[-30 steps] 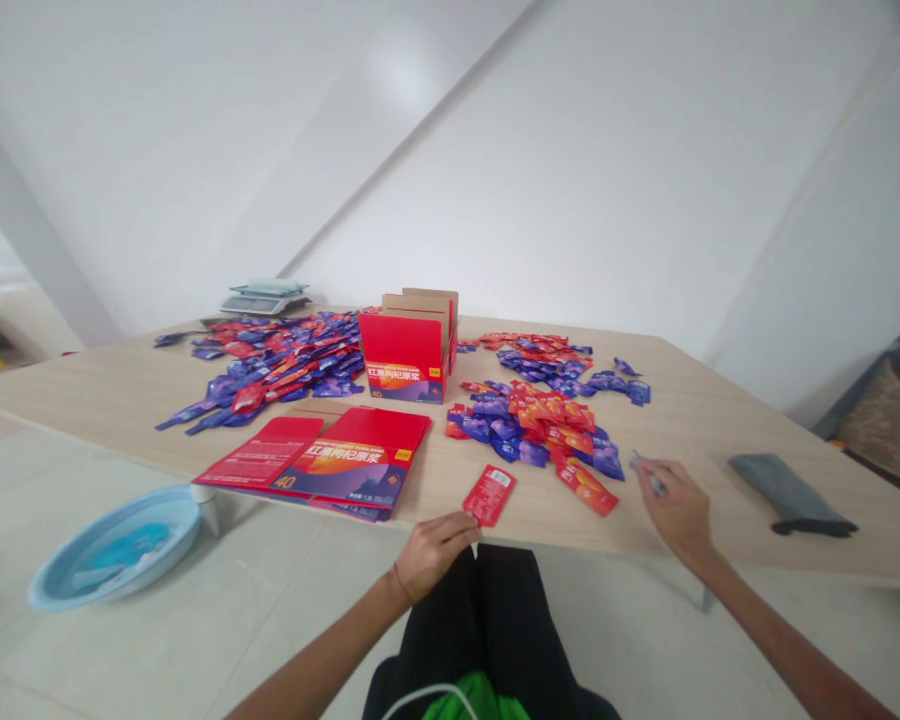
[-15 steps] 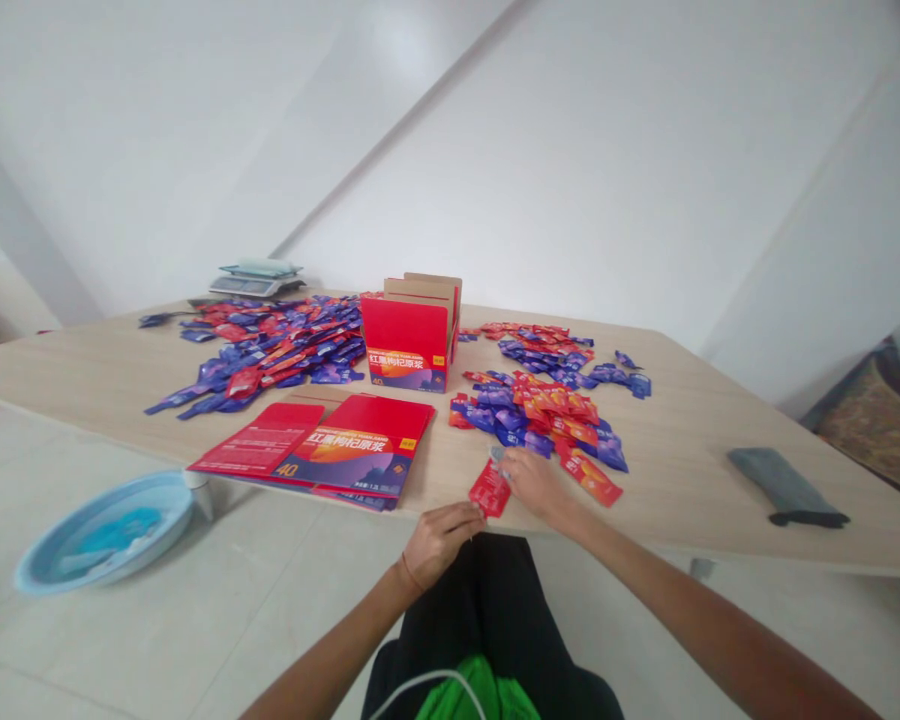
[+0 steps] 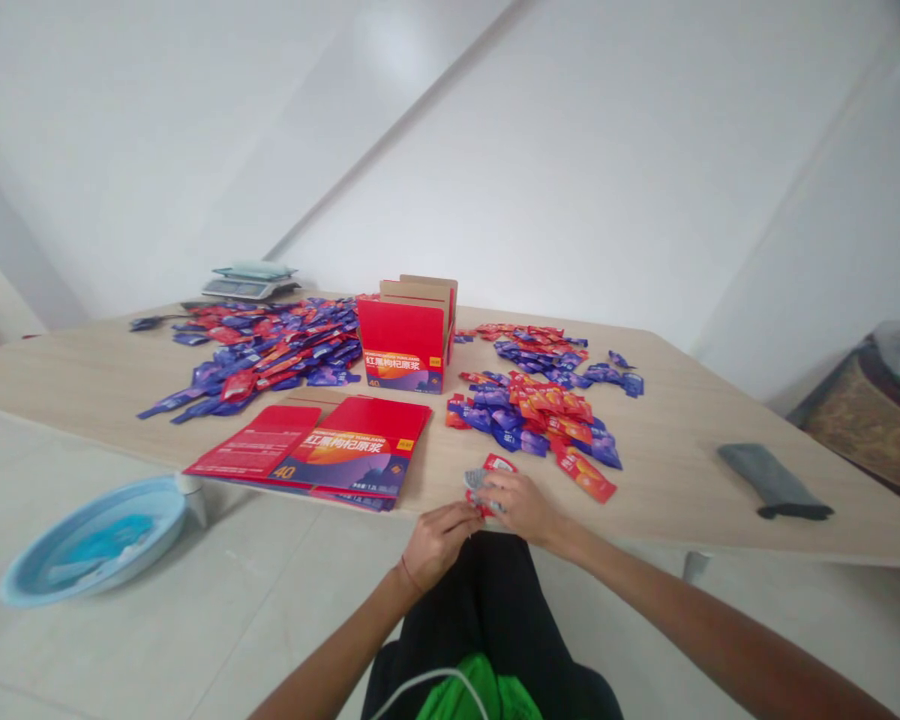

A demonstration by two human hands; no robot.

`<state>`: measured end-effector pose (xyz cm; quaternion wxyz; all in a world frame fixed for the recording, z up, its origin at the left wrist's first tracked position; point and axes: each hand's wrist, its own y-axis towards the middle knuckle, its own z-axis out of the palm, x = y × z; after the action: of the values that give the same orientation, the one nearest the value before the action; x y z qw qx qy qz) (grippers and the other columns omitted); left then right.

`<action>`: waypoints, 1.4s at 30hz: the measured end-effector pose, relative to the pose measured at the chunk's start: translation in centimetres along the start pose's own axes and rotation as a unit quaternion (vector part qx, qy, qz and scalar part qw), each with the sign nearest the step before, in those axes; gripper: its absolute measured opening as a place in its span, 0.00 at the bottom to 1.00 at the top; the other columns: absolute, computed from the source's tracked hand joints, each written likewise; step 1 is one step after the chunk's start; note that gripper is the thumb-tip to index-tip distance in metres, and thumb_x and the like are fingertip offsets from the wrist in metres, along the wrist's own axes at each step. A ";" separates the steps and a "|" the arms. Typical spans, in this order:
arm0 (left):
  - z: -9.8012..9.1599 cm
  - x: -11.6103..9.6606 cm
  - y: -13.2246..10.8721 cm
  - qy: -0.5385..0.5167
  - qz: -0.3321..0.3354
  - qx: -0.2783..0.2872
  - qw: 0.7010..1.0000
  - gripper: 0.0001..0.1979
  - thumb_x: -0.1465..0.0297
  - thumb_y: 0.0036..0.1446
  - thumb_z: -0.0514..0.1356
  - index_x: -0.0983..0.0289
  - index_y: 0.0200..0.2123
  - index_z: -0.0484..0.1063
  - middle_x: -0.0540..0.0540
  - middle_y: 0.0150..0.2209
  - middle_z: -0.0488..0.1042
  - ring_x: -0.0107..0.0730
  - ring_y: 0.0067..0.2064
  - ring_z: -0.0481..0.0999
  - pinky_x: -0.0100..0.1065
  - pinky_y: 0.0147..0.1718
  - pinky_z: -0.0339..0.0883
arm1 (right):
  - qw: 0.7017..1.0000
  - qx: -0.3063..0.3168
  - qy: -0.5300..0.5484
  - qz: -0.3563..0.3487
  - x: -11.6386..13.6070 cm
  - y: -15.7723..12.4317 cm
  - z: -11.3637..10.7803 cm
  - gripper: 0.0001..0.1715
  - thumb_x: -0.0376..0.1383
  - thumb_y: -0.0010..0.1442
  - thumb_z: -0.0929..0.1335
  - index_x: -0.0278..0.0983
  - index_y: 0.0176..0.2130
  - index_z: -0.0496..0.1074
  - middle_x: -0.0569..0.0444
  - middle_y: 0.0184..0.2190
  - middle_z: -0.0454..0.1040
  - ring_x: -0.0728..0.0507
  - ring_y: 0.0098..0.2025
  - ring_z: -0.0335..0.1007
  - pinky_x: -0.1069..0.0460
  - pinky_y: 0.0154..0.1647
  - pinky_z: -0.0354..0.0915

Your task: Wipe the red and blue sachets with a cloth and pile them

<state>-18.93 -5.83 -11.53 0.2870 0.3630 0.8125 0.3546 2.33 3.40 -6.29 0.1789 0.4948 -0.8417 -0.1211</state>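
Observation:
A red sachet [image 3: 502, 463] lies flat near the table's front edge, mostly covered by my hands. My left hand [image 3: 442, 540] pinches its near end at the edge. With bent fingers my right hand [image 3: 520, 507] presses a grey cloth [image 3: 477, 479] onto the sachet, just beyond the left fingertips. Right of that hand lies a single orange-red sachet [image 3: 585, 473]. Behind it spreads a pile of purple and red sachets [image 3: 536, 412].
Flattened red cartons [image 3: 360, 447] lie at the left front, behind them an upright open red box [image 3: 401, 340]. A large sachet heap [image 3: 277, 350] and a scale [image 3: 247, 287] stand further left. A blue basin [image 3: 94, 540] is below; a grey pouch [image 3: 772, 480] lies right.
My right hand has slid the grey cloth down along the red sachet toward my left hand, baring the sachet's far end. My left hand keeps its grip in the same place.

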 end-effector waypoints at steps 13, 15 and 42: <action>-0.8 -2.6 1.2 0.085 -0.033 0.014 0.996 0.05 0.72 0.70 0.61 0.61 0.46 0.78 0.57 0.44 0.83 0.43 0.48 0.82 0.43 0.49 0.79 | 0.973 -0.167 -0.070 0.147 -3.3 0.9 -5.1 0.18 0.34 0.71 0.63 0.40 0.51 0.81 0.46 0.49 0.80 0.42 0.50 0.76 0.48 0.55 0.70; -1.2 -3.2 1.7 0.089 -0.084 -0.006 0.993 0.06 0.72 0.71 0.59 0.60 0.43 0.78 0.55 0.42 0.83 0.42 0.45 0.82 0.41 0.45 0.79 | 0.962 -0.246 -0.052 0.106 -3.2 0.5 -6.5 0.17 0.35 0.71 0.65 0.42 0.50 0.82 0.47 0.47 0.81 0.42 0.48 0.77 0.48 0.54 0.71; -2.1 -0.6 -1.1 0.104 -0.041 -0.037 0.993 0.13 0.75 0.73 0.56 0.60 0.51 0.79 0.57 0.43 0.83 0.37 0.48 0.82 0.37 0.48 0.79 | 0.988 0.001 -0.069 0.142 0.1 2.7 -1.2 0.18 0.27 0.62 0.66 0.40 0.43 0.83 0.49 0.43 0.83 0.41 0.47 0.77 0.49 0.51 0.70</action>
<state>-20.49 -7.62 -11.06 0.2284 0.2792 0.8385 0.4084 0.66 4.55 -4.18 0.1353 0.3612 -0.9138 -0.1270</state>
